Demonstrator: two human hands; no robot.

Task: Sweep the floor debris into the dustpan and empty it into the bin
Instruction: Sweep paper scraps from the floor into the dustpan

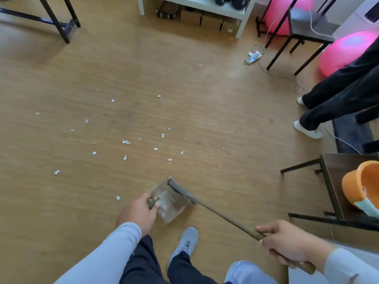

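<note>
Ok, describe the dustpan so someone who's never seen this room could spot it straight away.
Start at the wooden floor, then look just ahead of the grey shoe. There the left hand grips the dustpan by its handle, with the brush head lying over it. Unlike the white paper scraps scattered around, it is a see-through tray.

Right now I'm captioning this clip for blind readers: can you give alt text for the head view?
A person's left hand holds a clear dustpan on a wooden floor while the right hand grips a long-handled brush at its mouth. White paper scraps lie scattered ahead.
</note>
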